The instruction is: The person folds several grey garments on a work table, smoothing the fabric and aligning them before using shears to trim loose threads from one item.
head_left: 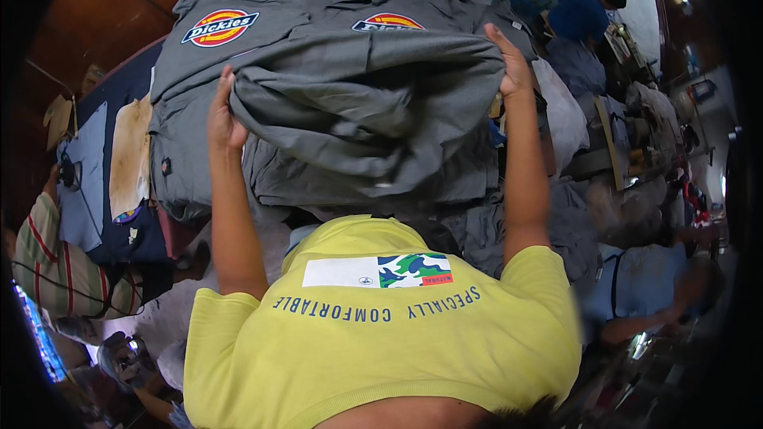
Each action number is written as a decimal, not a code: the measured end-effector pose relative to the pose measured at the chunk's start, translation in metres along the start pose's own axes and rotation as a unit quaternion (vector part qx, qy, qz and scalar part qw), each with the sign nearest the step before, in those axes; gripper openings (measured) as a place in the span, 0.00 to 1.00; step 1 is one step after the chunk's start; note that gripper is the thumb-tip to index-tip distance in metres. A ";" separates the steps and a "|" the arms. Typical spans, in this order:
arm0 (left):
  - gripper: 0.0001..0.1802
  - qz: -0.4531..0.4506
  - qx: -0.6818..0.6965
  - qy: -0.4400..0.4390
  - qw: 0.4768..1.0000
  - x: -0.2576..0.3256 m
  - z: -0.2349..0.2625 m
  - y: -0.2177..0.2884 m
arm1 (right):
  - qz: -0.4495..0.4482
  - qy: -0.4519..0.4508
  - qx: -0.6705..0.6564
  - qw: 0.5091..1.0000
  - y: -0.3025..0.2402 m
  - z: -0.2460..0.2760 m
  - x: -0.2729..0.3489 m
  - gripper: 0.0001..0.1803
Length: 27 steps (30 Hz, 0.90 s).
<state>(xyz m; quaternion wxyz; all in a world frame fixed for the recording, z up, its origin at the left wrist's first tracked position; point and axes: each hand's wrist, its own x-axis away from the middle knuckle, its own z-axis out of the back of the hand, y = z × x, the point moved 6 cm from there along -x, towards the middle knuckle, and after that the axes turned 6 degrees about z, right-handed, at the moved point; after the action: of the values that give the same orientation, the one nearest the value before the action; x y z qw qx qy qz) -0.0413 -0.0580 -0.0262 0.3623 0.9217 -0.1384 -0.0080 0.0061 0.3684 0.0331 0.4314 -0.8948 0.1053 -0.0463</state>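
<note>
A grey garment (334,99), bunched and hollowed in the middle, is stretched between my hands above the table. My left hand (227,115) grips its left edge, thumb pointing up. At the right edge my right hand (513,63) holds the same cloth, with the fingers mostly behind it. Under and beyond it lie grey T-shirts spread out flat: one (262,4) at the far left with a red and yellow oval print, another (342,0) beside it whose similar print is partly covered by the raised garment.
On the left are a scorched pale cloth (129,155), a light blue cloth (83,175) and a person in a striped shirt (67,258). Heaped grey clothes (477,238) lie near my right arm. A white bundle (563,107) and a blue-shirted person (644,278) are farther right.
</note>
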 end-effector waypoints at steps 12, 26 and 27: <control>0.33 -0.098 -0.420 0.210 0.877 0.005 0.092 -0.036 | 0.047 -0.140 0.743 0.652 0.021 0.066 0.064 0.30; 0.18 0.380 -0.069 0.128 0.913 0.110 0.047 -0.178 | 0.060 -0.242 0.708 0.660 0.116 -0.012 0.007 0.17; 0.17 0.345 -0.081 0.130 0.926 0.103 0.046 -0.178 | 0.050 -0.258 0.683 0.681 0.104 -0.024 0.008 0.16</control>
<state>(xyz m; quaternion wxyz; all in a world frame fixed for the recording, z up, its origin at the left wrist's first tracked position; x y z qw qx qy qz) 0.0966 0.0087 -0.1702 0.4306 0.7774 -0.3988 0.2262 -0.0062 0.2852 -0.0337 0.9346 -0.3217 -0.0262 0.1491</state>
